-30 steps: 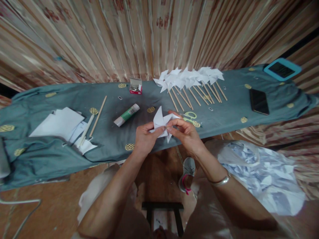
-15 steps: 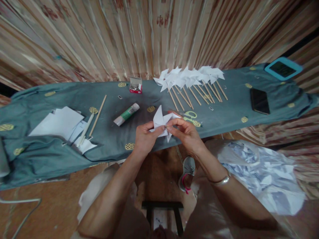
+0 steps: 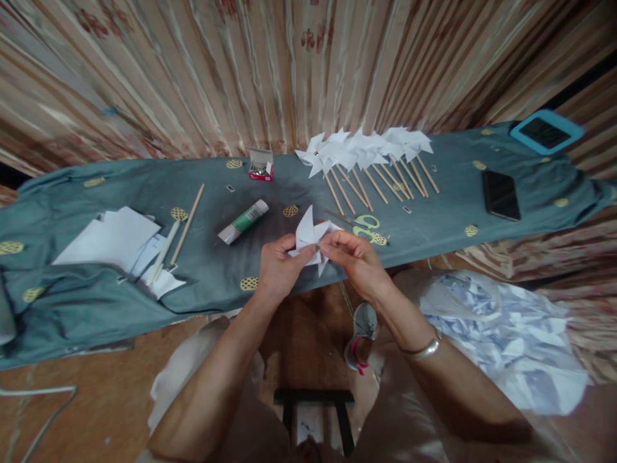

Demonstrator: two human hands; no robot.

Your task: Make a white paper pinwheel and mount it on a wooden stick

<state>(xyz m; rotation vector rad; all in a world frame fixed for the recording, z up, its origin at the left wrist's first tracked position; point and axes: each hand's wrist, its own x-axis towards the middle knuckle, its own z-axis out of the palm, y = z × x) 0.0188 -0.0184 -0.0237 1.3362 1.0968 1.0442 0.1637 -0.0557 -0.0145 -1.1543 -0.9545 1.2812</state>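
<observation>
A white paper pinwheel (image 3: pixel 307 233) is held over the table's near edge, its pointed blades spread. My left hand (image 3: pixel 281 265) grips it from the left, thumb pressed close to the centre. From the right, the thumb and fingertips of my right hand (image 3: pixel 354 257) pinch at the pinwheel's centre; a small shiny spot shows there, too small to make out. Just beyond my right hand lie scissors (image 3: pixel 366 225) with light green handles. A glue stick (image 3: pixel 243 222) with a green label lies to the left of the hands.
Finished pinwheels (image 3: pixel 369 151) on sticks lie in a row at the back. A small red box of metal pins (image 3: pixel 261 168) stands open. White paper sheets (image 3: pixel 110 241) and a loose wooden stick (image 3: pixel 187 224) lie left; a phone (image 3: pixel 501 195) right. A bag of paper scraps (image 3: pixel 511 341) sits below.
My right fingers have closed in slightly at the pinwheel's centre, and more of the scissors shows. The whole view has shifted a little; the hold is otherwise the same.
</observation>
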